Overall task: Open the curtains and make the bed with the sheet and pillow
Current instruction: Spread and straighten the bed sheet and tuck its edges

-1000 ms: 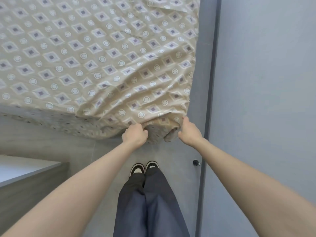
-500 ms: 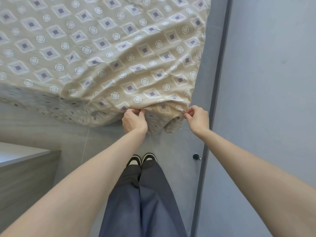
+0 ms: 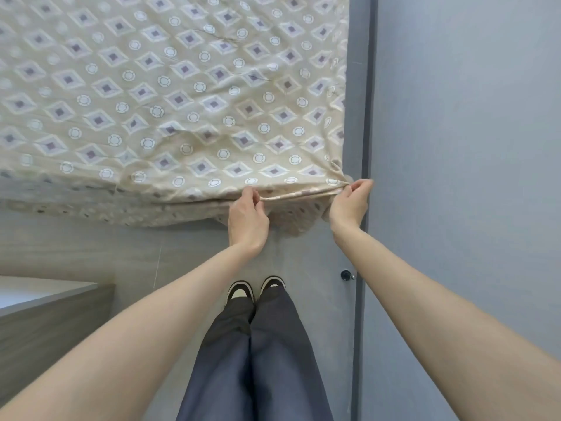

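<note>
A beige sheet point(image 3: 182, 95) patterned with purple diamonds and white rings covers the bed and fills the upper left of the view. Its near edge hangs over the bed's side. My left hand point(image 3: 247, 218) pinches that edge between thumb and fingers. At the bed's right corner, by the wall, my right hand point(image 3: 349, 205) pinches the same edge. The hem runs taut between both hands. No pillow or curtain is in view.
A grey wall point(image 3: 470, 147) stands close on the right, with a dark skirting strip point(image 3: 365, 117) and a small door stop point(image 3: 346, 275) on the floor. A grey cabinet point(image 3: 45, 323) sits at the lower left. My legs and shoes stand on the grey floor point(image 3: 188, 256).
Both hands moved apart along the sheet's edge. The bunched corner has been pulled out flat and the hem now runs straight between them. My right hand went closer to the wall.
</note>
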`<state>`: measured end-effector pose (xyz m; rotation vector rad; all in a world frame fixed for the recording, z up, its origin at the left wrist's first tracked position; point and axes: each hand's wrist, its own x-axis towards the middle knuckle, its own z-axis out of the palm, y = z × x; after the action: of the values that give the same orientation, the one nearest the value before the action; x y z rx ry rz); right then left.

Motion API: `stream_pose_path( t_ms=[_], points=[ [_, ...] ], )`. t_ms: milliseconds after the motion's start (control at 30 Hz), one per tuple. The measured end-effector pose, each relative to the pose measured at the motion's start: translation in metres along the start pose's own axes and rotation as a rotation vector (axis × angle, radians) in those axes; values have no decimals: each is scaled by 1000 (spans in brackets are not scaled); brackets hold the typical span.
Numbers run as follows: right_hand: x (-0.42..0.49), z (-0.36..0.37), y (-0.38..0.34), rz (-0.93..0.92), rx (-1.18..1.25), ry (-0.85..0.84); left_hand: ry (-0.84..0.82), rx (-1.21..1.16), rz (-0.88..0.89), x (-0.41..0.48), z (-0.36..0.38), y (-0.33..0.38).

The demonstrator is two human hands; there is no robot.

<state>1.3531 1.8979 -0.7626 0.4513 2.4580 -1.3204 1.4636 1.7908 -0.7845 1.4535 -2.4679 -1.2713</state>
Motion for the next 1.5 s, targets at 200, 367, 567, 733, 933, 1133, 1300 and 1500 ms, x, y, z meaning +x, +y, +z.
stream_pose_path(
  t_ms=[200,367,567,733,933,1133,1300,1500],
  points=[
    [-12,-33,-14,-333,-397,-159,-178,83,-26,-21,-13,15],
    [9,-68,4,-664,-1103,-329,-219,134,-70,-19,-5,14],
    [29,-60,18,-625,-1368,-444,-213,161,-130,-17,22,7],
    [48,-40,40,-586,-1416,-514,-237,175,-156,-4,41,-9],
    [66,-17,46,-585,-1484,-573,-191,113,-248,8,68,-26],
    [73,-1,55,-571,-1460,-636,-334,63,-345,31,78,-9],
    [73,-6,48,-495,-1423,-623,-464,15,-410,38,70,6],
    [46,-11,2,-568,-1287,-530,-454,-91,-370,32,24,16]
  ],
)
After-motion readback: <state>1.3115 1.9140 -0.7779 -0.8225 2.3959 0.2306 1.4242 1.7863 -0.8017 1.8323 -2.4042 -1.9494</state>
